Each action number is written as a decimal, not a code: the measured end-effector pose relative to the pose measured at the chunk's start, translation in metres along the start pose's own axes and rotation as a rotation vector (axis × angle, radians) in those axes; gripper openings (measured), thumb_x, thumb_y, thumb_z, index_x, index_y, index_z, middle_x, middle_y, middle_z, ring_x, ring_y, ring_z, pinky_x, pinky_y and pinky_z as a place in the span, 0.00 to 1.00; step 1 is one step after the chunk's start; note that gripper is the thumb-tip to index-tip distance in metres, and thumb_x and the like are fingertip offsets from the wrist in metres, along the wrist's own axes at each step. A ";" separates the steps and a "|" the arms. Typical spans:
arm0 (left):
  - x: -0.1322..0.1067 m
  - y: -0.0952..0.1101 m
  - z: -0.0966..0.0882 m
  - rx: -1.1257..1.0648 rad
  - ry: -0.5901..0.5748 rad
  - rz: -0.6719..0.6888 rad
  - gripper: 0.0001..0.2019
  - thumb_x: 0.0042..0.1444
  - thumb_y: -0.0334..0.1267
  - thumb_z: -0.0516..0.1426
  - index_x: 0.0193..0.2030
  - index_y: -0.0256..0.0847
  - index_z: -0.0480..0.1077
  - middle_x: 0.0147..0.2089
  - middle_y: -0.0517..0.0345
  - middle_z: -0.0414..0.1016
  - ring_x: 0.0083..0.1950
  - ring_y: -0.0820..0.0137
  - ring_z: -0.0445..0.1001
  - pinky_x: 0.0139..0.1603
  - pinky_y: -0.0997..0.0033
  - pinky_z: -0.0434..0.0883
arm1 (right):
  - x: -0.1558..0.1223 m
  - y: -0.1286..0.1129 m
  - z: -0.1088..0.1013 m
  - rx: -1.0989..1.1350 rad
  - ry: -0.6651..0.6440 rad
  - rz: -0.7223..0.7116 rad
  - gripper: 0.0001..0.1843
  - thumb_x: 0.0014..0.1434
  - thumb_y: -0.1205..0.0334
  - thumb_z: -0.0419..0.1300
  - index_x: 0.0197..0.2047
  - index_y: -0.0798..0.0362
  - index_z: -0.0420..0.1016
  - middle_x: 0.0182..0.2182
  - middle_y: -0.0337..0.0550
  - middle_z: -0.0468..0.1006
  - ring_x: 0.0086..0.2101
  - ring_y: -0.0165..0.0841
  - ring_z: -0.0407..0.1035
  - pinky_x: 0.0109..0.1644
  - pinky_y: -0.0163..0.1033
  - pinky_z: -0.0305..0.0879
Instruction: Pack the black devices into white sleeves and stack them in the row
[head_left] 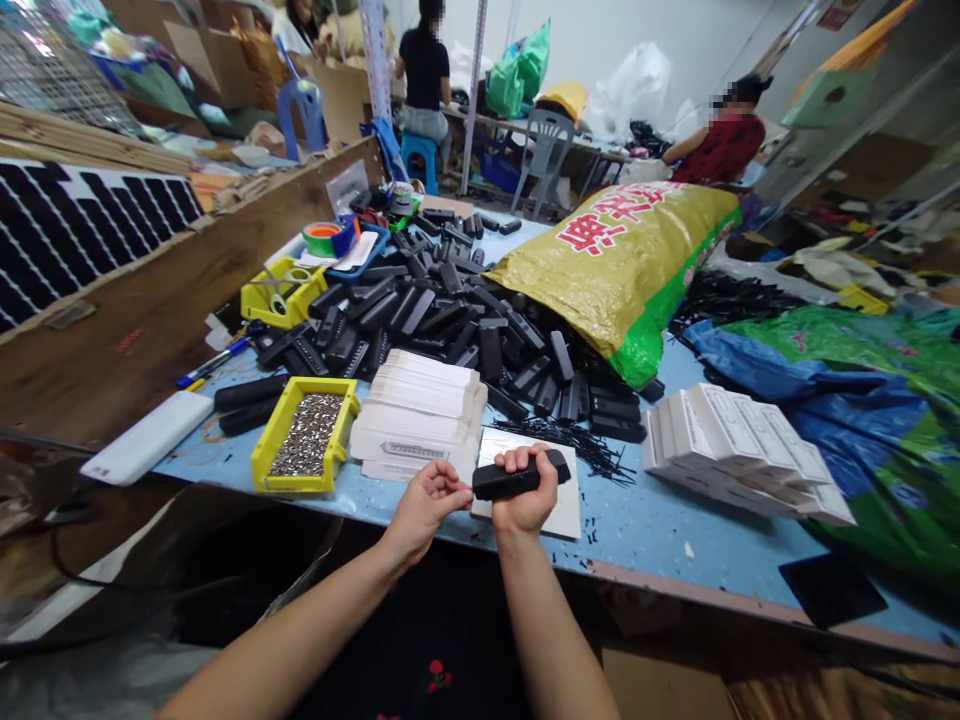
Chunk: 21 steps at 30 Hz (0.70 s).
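My right hand is wrapped around a long black plastic case, held roughly level above a white board. At the left end of that case is my left hand, with thumb and forefinger pinched together. Anything between those fingertips is too small to make out. Just beyond my hands lies a stack of flat white cartons. A yellow bin of small shiny metal parts stands to the left. Many similar black cases are heaped behind the cartons.
A gold and green sack lies over the heap's right side. Folded white boxes stand at the right, near thin black strips. Scissors rest in another yellow bin. People sit in the background.
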<state>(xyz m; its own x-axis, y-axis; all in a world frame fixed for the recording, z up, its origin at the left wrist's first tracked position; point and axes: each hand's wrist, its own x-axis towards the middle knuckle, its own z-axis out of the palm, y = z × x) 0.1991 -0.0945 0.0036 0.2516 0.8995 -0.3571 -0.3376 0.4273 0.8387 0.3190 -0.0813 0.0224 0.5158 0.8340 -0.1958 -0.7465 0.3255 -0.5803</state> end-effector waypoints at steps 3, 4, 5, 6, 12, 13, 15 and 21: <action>-0.001 -0.002 -0.002 0.104 0.031 0.067 0.16 0.41 0.35 0.66 0.31 0.39 0.61 0.26 0.67 0.71 0.29 0.79 0.71 0.34 0.80 0.68 | -0.003 -0.001 -0.002 -0.037 0.003 -0.005 0.09 0.50 0.59 0.58 0.28 0.52 0.59 0.19 0.29 0.59 0.20 0.23 0.57 0.29 0.32 0.60; -0.002 -0.003 -0.004 0.140 0.035 0.087 0.16 0.41 0.35 0.66 0.30 0.39 0.61 0.26 0.66 0.71 0.30 0.79 0.71 0.35 0.80 0.68 | -0.005 -0.001 -0.002 -0.067 -0.025 -0.012 0.09 0.49 0.60 0.58 0.28 0.52 0.59 0.19 0.29 0.59 0.20 0.23 0.57 0.29 0.33 0.60; -0.004 -0.005 -0.005 0.173 0.036 0.106 0.15 0.42 0.36 0.65 0.29 0.39 0.61 0.27 0.66 0.70 0.30 0.79 0.71 0.35 0.79 0.69 | -0.007 0.000 -0.003 -0.092 -0.052 -0.020 0.10 0.49 0.60 0.58 0.28 0.52 0.59 0.19 0.29 0.59 0.20 0.23 0.57 0.29 0.33 0.60; -0.006 -0.008 -0.007 0.202 0.038 0.128 0.15 0.42 0.36 0.65 0.29 0.39 0.61 0.27 0.66 0.70 0.31 0.78 0.71 0.36 0.79 0.69 | -0.009 0.002 -0.003 -0.105 -0.068 -0.018 0.10 0.49 0.60 0.58 0.28 0.51 0.58 0.19 0.29 0.59 0.20 0.24 0.57 0.29 0.33 0.60; -0.013 -0.035 -0.015 0.399 0.054 0.186 0.10 0.50 0.40 0.60 0.32 0.39 0.63 0.31 0.61 0.72 0.36 0.73 0.74 0.40 0.72 0.72 | -0.008 0.012 -0.014 -0.074 0.079 0.077 0.10 0.49 0.60 0.57 0.29 0.51 0.56 0.18 0.28 0.57 0.18 0.23 0.56 0.26 0.31 0.58; -0.012 -0.036 -0.018 0.458 0.035 0.193 0.10 0.51 0.40 0.60 0.36 0.40 0.64 0.33 0.60 0.73 0.37 0.72 0.75 0.40 0.70 0.73 | -0.006 0.009 -0.017 -0.115 0.066 0.069 0.10 0.50 0.60 0.57 0.29 0.51 0.56 0.18 0.28 0.57 0.18 0.23 0.56 0.26 0.31 0.58; -0.005 -0.032 -0.032 0.665 -0.002 0.292 0.14 0.52 0.39 0.59 0.44 0.41 0.64 0.43 0.54 0.74 0.44 0.68 0.74 0.46 0.65 0.73 | -0.001 -0.002 -0.024 -0.213 -0.006 -0.056 0.08 0.50 0.60 0.56 0.28 0.51 0.58 0.18 0.29 0.59 0.19 0.24 0.58 0.27 0.33 0.60; 0.032 0.005 -0.100 1.569 -0.039 0.664 0.21 0.53 0.37 0.57 0.55 0.42 0.64 0.57 0.46 0.66 0.60 0.57 0.63 0.61 0.51 0.60 | 0.019 -0.031 -0.065 -0.838 -0.538 -0.438 0.06 0.47 0.64 0.62 0.24 0.53 0.68 0.21 0.37 0.71 0.23 0.30 0.67 0.29 0.36 0.63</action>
<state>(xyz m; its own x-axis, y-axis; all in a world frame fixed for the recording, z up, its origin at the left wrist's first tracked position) 0.1147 -0.0544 -0.0452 0.4751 0.8603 0.1848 0.7601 -0.5070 0.4065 0.3788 -0.1042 -0.0148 0.2632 0.8718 0.4132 0.0867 0.4051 -0.9101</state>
